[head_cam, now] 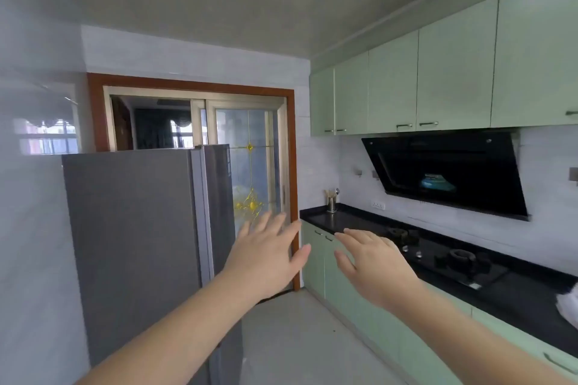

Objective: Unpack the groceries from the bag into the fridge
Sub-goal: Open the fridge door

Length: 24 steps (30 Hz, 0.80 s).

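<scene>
Both bare hands — left hand (266, 256), right hand (380, 269) — spread, holding nothing; tall grey metal fridge (134, 244), doors closed, stands just left; white plastic bag (570, 306) lies far right.

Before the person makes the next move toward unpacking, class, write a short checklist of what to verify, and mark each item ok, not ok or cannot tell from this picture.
1. Left hand free: ok, open, fingers spread, holding nothing.
2. Right hand free: ok, open and holding nothing.
3. Fridge ready to receive food: not ok, its doors are shut.
4. Grocery bag located: cannot tell, only a white thing shows at the picture's right edge on the black counter, too cut off to identify.
5. Floor in front of the fridge clear: ok, nothing lies there.
</scene>
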Each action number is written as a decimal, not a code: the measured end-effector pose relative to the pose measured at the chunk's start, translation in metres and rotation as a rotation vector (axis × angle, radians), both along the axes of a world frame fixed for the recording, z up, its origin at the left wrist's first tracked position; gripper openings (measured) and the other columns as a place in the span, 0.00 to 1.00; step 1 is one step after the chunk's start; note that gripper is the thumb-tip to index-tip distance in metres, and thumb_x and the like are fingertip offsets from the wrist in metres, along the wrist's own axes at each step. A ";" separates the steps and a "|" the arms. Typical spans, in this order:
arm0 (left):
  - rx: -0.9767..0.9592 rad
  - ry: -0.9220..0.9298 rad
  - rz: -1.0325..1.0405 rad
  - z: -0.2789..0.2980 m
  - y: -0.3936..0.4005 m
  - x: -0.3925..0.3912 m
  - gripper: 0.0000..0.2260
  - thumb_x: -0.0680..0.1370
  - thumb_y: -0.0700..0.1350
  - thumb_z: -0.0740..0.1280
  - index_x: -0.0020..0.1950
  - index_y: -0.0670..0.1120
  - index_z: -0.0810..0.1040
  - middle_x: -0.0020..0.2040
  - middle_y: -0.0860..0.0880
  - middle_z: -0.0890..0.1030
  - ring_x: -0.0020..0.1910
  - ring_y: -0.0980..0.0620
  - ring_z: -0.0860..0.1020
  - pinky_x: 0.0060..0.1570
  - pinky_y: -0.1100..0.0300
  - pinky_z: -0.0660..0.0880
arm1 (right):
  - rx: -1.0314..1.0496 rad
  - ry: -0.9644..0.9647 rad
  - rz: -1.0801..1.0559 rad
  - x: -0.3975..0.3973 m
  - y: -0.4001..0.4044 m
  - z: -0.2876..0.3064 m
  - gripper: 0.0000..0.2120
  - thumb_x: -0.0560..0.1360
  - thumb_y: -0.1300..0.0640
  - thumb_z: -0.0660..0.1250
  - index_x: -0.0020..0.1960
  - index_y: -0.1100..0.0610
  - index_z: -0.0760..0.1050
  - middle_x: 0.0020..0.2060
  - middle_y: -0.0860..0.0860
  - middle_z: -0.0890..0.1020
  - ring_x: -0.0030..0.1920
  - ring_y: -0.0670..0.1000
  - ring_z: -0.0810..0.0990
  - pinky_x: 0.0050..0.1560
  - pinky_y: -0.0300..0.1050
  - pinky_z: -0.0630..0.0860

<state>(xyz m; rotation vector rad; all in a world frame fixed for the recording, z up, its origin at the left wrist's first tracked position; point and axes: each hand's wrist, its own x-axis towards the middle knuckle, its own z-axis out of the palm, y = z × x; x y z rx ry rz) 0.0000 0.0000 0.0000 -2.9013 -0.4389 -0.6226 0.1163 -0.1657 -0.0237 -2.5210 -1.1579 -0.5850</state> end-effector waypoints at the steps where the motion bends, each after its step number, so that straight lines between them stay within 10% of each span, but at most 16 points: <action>1: 0.009 0.014 -0.008 -0.003 -0.002 0.011 0.27 0.81 0.63 0.44 0.79 0.56 0.51 0.81 0.50 0.52 0.79 0.48 0.47 0.76 0.43 0.47 | -0.005 0.001 -0.005 0.009 -0.003 -0.002 0.22 0.83 0.45 0.49 0.75 0.47 0.62 0.74 0.45 0.66 0.75 0.46 0.60 0.73 0.45 0.55; 24: 0.006 0.030 0.189 -0.059 0.026 0.201 0.36 0.73 0.69 0.32 0.79 0.57 0.45 0.81 0.53 0.46 0.79 0.48 0.39 0.76 0.44 0.40 | -0.101 0.033 -0.028 0.216 -0.005 -0.036 0.26 0.82 0.40 0.45 0.78 0.45 0.54 0.78 0.46 0.56 0.77 0.48 0.55 0.75 0.47 0.52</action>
